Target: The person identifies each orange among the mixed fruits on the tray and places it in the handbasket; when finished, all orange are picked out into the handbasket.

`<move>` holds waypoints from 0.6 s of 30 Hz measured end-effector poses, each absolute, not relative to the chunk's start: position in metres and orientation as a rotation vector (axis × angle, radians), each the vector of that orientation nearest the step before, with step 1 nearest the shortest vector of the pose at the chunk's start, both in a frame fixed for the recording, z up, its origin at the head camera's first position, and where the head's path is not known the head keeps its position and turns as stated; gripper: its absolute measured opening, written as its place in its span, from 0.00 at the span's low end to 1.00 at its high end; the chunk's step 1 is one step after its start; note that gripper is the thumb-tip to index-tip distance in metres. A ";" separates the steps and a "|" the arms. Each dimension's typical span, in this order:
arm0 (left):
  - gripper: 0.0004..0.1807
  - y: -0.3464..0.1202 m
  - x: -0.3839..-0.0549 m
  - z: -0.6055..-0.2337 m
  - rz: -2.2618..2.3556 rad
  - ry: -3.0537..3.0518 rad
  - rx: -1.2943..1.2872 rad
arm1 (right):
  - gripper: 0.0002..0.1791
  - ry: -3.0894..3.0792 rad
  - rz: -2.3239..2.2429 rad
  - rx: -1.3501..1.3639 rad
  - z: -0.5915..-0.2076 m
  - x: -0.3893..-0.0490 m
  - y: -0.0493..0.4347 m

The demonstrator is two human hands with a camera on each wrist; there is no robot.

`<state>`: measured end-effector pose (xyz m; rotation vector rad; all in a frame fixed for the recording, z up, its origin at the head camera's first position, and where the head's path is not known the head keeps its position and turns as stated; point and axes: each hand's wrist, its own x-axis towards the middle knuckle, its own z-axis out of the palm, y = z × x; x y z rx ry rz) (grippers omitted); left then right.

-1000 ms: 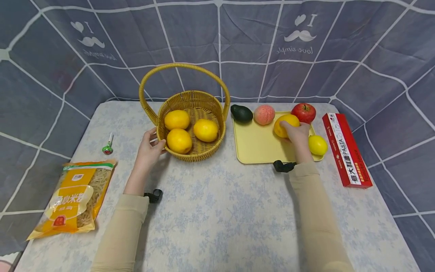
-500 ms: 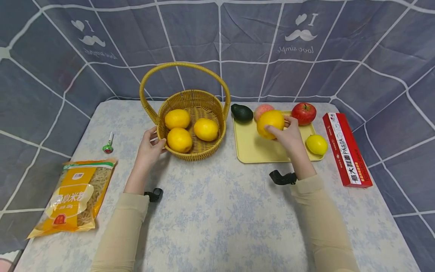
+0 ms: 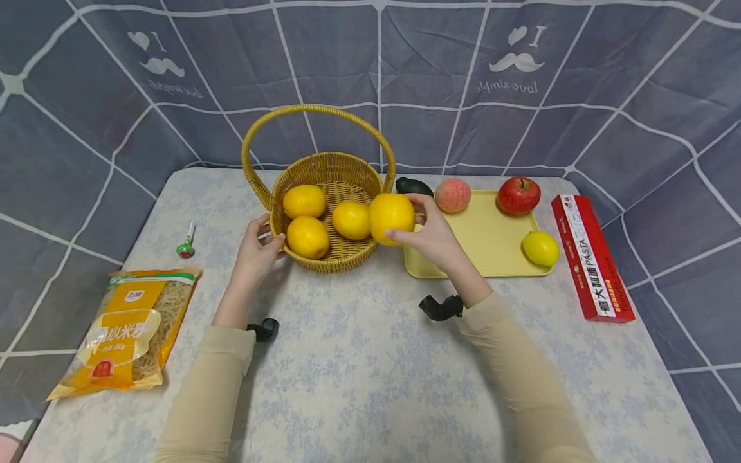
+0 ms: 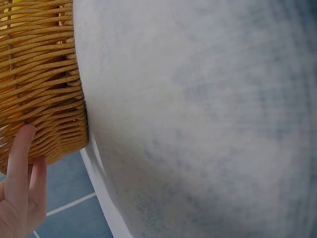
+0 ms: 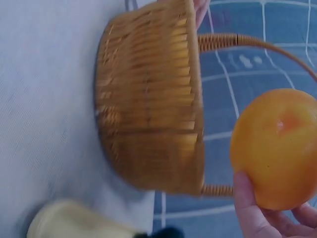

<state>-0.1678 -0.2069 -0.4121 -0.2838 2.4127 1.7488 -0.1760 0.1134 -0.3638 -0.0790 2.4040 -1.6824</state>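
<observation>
My right hand [image 3: 437,235] holds a round yellow-orange fruit [image 3: 392,218] between thumb and fingers, in the air at the right rim of a wicker basket [image 3: 332,265]. In the right wrist view the same fruit [image 5: 277,148] is above the rim level, apart from the wicker wall [image 5: 148,104]. Inside the basket lie three similar yellow fruits, one of them [image 3: 305,201] at the back left. My left hand [image 3: 256,247] grips the basket's left side, thumb near the rim; in the left wrist view its fingers [image 4: 20,158] lie against the woven wall.
A pale yellow tray [image 3: 463,267] bears a lemon [image 3: 541,248] at its right edge; a red apple [image 3: 518,196], pink peach [image 3: 453,195] and avocado [image 3: 413,187] lie along its back. Right is a red pasta box [image 3: 593,257]; left, a noodle bag [image 3: 127,328] and lollipop [image 3: 186,247].
My right hand has lifted the yellow-orange fruit from the tray and carried it left to the basket's right rim. The left hand stays on the basket.
</observation>
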 end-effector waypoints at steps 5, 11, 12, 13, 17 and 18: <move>0.36 -0.206 -0.167 -0.412 1.751 2.408 -0.286 | 0.46 2.390 -1.657 -0.180 -0.361 -0.181 0.092; 0.37 -0.206 -0.168 -0.412 1.757 2.405 -0.280 | 0.46 2.441 -1.590 -0.272 -0.362 -0.188 0.072; 0.37 -0.206 -0.169 -0.412 1.757 2.405 -0.282 | 0.46 2.445 -1.582 -0.294 -0.363 -0.190 0.068; 0.37 -0.206 -0.169 -0.412 1.758 2.405 -0.283 | 0.45 2.448 -1.573 -0.319 -0.364 -0.191 0.065; 0.37 -0.206 -0.168 -0.412 1.757 2.406 -0.284 | 0.46 2.467 -1.512 -0.409 -0.372 -0.196 0.054; 0.37 -0.206 -0.168 -0.413 1.759 2.405 -0.282 | 0.46 2.463 -1.498 -0.428 -0.374 -0.197 0.052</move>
